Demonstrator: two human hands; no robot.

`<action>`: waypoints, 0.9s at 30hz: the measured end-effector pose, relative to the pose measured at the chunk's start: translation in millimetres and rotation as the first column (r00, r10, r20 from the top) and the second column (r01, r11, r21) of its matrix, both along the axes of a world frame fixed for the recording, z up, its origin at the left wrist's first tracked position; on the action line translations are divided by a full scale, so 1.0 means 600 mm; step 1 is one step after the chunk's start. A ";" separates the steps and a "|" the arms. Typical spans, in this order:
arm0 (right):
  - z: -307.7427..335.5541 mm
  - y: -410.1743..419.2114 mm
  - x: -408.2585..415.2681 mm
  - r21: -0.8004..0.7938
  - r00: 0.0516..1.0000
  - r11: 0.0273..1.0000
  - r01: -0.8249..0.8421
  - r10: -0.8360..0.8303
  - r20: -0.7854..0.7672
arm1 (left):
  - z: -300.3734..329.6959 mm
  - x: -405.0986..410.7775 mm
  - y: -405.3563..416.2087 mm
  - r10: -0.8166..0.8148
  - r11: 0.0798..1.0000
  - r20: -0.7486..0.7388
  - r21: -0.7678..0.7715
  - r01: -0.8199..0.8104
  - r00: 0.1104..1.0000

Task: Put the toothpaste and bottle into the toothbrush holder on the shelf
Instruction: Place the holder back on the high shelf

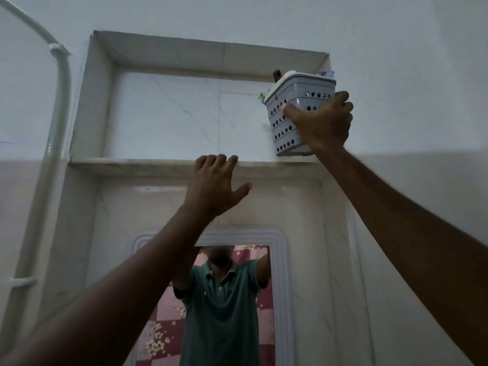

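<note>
the holder (295, 112) hides most of its contents; only small dark and coloured tips show. right hand (323, 122) covers its near corner.

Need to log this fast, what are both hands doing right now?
Left hand: open, holding nothing, fingers resting on the shelf edge.
Right hand: closed around the grey toothbrush holder, tilted at the shelf's right end.

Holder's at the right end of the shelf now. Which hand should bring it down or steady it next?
Right. The right hand already grips the grey toothbrush holder, which sits tilted. The left hand is empty, its fingers resting on the shelf edge, apart from the holder.
</note>
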State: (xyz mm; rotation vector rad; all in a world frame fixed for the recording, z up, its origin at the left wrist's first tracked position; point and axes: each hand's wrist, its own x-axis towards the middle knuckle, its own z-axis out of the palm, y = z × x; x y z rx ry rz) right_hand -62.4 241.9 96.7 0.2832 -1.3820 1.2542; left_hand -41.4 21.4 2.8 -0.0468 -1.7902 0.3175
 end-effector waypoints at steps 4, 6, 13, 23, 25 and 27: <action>0.012 -0.022 -0.040 0.016 0.999 0.999 0.040 -0.040 -0.005 | 0.000 -0.009 -0.005 0.002 1.000 -0.054 -0.017 -0.003 0.999; 0.008 -0.034 -0.066 0.031 0.998 0.998 0.061 -0.061 0.000 | -0.001 -0.013 -0.009 0.006 1.000 -0.078 -0.022 -0.008 0.997; -0.032 -0.070 -0.133 -0.059 0.982 0.980 0.188 -0.185 0.045 | -0.007 -0.026 -0.010 0.004 1.000 -0.110 -0.025 -0.007 0.994; -0.051 -0.068 -0.140 0.057 0.973 0.973 0.223 -0.226 0.046 | -0.009 -0.023 -0.006 -0.006 1.000 -0.119 -0.013 0.005 0.993; -0.060 -0.063 -0.139 0.087 0.976 0.974 0.208 -0.212 0.042 | -0.009 -0.020 -0.004 -0.006 1.000 -0.107 -0.014 0.004 0.994; -0.074 -0.057 -0.137 0.124 0.976 0.970 0.210 -0.215 0.025 | -0.010 -0.013 -0.003 -0.006 1.000 -0.082 -0.013 0.005 0.997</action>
